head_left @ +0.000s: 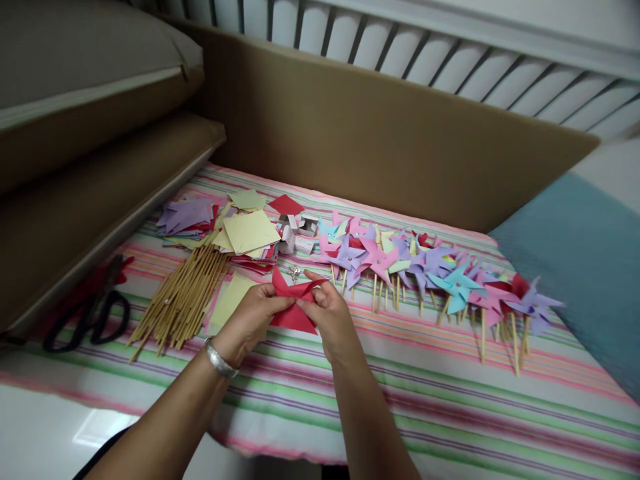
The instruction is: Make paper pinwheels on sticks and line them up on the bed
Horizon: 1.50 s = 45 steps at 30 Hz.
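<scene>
Between my two hands is a red paper square (pixel 295 321), cut at its corners and partly curled inward. My left hand (pixel 254 311) pinches its left side, with the thumb near the centre. On the other side my right hand (pixel 325 308) holds a curled corner between thumb and fingers. Just beyond the paper lies a small heap of shiny metal fasteners (pixel 293 272). A yellow paper sheet (pixel 231 303) lies left of my left hand, next to a bundle of thin wooden sticks (pixel 185 300).
Finished paper pinwheels (pixel 380 259) on sticks lie in a long row to the right. Stacked coloured paper (pixel 251 231), purple cut pieces (pixel 185 217) and small white boxes (pixel 300 230) sit at the back. Black-handled scissors (pixel 90 317) lie left, near brown cushions (pixel 110 157). A brown panel (pixel 375 133) stands behind.
</scene>
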{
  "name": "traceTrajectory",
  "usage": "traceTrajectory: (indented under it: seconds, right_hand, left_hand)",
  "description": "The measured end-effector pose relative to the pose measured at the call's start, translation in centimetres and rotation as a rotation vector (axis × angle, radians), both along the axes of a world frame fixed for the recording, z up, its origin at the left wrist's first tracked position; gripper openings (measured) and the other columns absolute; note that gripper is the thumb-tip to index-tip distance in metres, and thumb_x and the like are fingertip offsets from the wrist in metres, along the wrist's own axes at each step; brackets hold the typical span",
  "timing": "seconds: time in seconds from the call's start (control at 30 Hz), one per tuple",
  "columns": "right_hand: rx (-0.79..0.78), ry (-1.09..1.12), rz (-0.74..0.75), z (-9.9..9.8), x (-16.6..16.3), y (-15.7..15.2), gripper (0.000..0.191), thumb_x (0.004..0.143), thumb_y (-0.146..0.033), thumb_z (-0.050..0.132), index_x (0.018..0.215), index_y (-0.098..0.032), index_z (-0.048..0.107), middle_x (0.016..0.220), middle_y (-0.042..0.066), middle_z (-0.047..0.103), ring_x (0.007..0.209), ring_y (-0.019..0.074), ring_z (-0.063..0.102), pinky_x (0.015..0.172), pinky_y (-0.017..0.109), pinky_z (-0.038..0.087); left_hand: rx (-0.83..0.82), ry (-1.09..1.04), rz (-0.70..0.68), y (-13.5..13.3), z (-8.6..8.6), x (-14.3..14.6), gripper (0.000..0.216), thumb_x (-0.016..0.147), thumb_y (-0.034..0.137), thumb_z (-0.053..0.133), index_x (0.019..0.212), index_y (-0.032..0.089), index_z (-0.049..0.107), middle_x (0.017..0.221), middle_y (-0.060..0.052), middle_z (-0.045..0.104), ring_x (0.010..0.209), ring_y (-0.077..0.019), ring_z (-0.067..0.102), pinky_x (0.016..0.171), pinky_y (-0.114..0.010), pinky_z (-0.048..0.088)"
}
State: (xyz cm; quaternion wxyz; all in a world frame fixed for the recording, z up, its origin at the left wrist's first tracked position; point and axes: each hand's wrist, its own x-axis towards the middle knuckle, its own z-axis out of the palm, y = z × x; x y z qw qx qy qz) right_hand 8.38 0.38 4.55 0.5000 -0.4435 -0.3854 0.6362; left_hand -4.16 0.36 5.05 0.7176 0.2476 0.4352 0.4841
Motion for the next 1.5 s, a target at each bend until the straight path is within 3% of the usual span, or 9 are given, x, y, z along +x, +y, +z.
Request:
traceTrajectory:
  seconds: [0.23, 0.37, 0.43, 0.57, 0.67, 0.77, 0.93, 1.2, 1.5]
  right_hand:
    - [-0.006, 0.025, -0.025, -0.1, -0.1, 0.0, 0.052, 0.065, -0.018, 0.067, 0.114, -0.023, 0.050, 0.074, -0.004, 0.066, 0.065, 0.0144, 0.062, 0.067, 0.029, 0.048]
    - [0.028, -0.152, -0.017, -0.4, -0.2, 0.0, 0.047, 0.068, -0.027, 0.067, 0.112, -0.020, 0.052, 0.072, -0.001, 0.064, 0.064, 0.0155, 0.061, 0.062, 0.029, 0.048]
    - [0.127, -0.309, -0.068, -0.6, -0.2, 0.0, 0.043, 0.070, -0.028, 0.065, 0.112, -0.020, 0.055, 0.075, 0.001, 0.065, 0.069, 0.0165, 0.061, 0.066, 0.031, 0.049]
    - [0.498, -0.619, -0.158, -0.8, -0.2, -0.3, 0.025, 0.075, -0.022, 0.061, 0.100, -0.023, 0.064, 0.092, 0.004, 0.065, 0.087, 0.0190, 0.061, 0.082, 0.037, 0.048]
    - [0.706, -0.780, -0.117, -0.9, -0.4, -0.6, 0.021, 0.077, -0.017, 0.058, 0.094, -0.025, 0.067, 0.108, 0.006, 0.062, 0.103, 0.0213, 0.055, 0.091, 0.040, 0.043]
    - [0.786, -0.857, -0.038, -1.0, -0.6, -0.8, 0.024, 0.080, -0.015, 0.055, 0.097, -0.027, 0.066, 0.128, 0.006, 0.051, 0.117, 0.0228, 0.046, 0.096, 0.042, 0.040]
    - [0.826, -0.935, -0.007, -1.3, -1.1, -1.1, 0.022, 0.080, -0.017, 0.054, 0.098, -0.025, 0.064, 0.140, 0.007, 0.037, 0.126, 0.0255, 0.037, 0.100, 0.046, 0.034]
    - [0.821, -0.912, -0.066, -1.2, -1.0, -0.8, 0.011, 0.081, -0.020, 0.056, 0.080, -0.023, 0.066, 0.136, 0.009, 0.043, 0.128, 0.0253, 0.035, 0.103, 0.047, 0.030]
    - [0.741, -0.891, -0.045, -1.0, -0.3, -0.7, 0.013, 0.081, -0.019, 0.056, 0.084, -0.024, 0.067, 0.143, 0.005, 0.035, 0.133, 0.0244, 0.027, 0.107, 0.047, 0.024]
  left_hand:
    - [0.030, -0.024, -0.024, 0.1, -1.1, -0.2, 0.016, 0.056, 0.019, 0.075, 0.070, 0.012, 0.070, 0.065, -0.004, 0.070, 0.059, -0.0119, 0.060, 0.063, -0.023, 0.044]
    - [0.052, 0.018, 0.017, 0.8, -1.2, -1.5, 0.015, 0.057, 0.017, 0.072, 0.070, 0.011, 0.069, 0.062, -0.003, 0.069, 0.055, -0.0115, 0.059, 0.059, -0.022, 0.044]
    - [0.051, 0.028, 0.049, 1.1, -1.1, -2.6, 0.016, 0.057, 0.018, 0.071, 0.071, 0.011, 0.069, 0.061, -0.004, 0.069, 0.054, -0.0125, 0.060, 0.057, -0.022, 0.044]
    - [0.050, 0.026, 0.116, 1.5, -0.8, -4.7, 0.018, 0.056, 0.019, 0.073, 0.072, 0.011, 0.069, 0.061, -0.004, 0.069, 0.055, -0.0136, 0.061, 0.057, -0.022, 0.045]
    - [0.061, 0.005, 0.123, 1.6, -0.7, -5.6, 0.016, 0.056, 0.018, 0.073, 0.070, 0.012, 0.068, 0.060, -0.003, 0.068, 0.054, -0.0130, 0.061, 0.057, -0.022, 0.045]
    - [0.055, -0.005, 0.120, 1.6, -0.7, -5.9, 0.013, 0.057, 0.018, 0.072, 0.068, 0.012, 0.067, 0.057, -0.003, 0.067, 0.051, -0.0127, 0.060, 0.056, -0.022, 0.045]
    - [0.045, -0.007, 0.128, 1.6, -0.4, -5.9, 0.011, 0.056, 0.017, 0.072, 0.064, 0.013, 0.066, 0.056, -0.002, 0.066, 0.048, -0.0117, 0.058, 0.051, -0.021, 0.043]
    - [0.046, 0.043, 0.078, 1.4, -0.5, -4.8, 0.013, 0.055, 0.017, 0.072, 0.066, 0.012, 0.068, 0.060, -0.003, 0.068, 0.051, -0.0120, 0.059, 0.052, -0.021, 0.043]
    - [0.039, 0.117, 0.065, 1.7, -1.3, -4.4, 0.015, 0.054, 0.019, 0.073, 0.065, 0.012, 0.068, 0.058, -0.002, 0.067, 0.049, -0.0103, 0.056, 0.051, -0.021, 0.040]
